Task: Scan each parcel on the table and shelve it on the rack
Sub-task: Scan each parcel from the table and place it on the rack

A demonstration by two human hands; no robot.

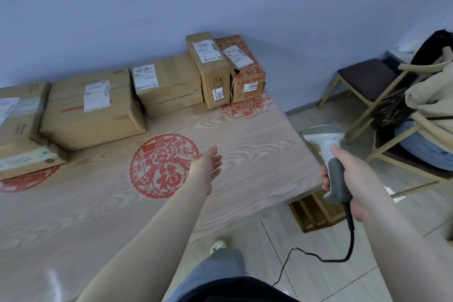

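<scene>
Five parcels (169, 84) well beyond relaxed left fingers (215, 163); right fingers (324, 179) around scanner (329, 154).

Bare forearms without sleeves, dark top (235, 289) at the waist, grey trousers (218, 270), pale perforated clog (218, 245) on one foot.

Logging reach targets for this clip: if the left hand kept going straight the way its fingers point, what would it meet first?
Probably the tall narrow parcel at the table's far right corner. The left hand points up-right over bare wood toward it; depth is unclear, so the red-printed parcel beside it is possible.
</scene>
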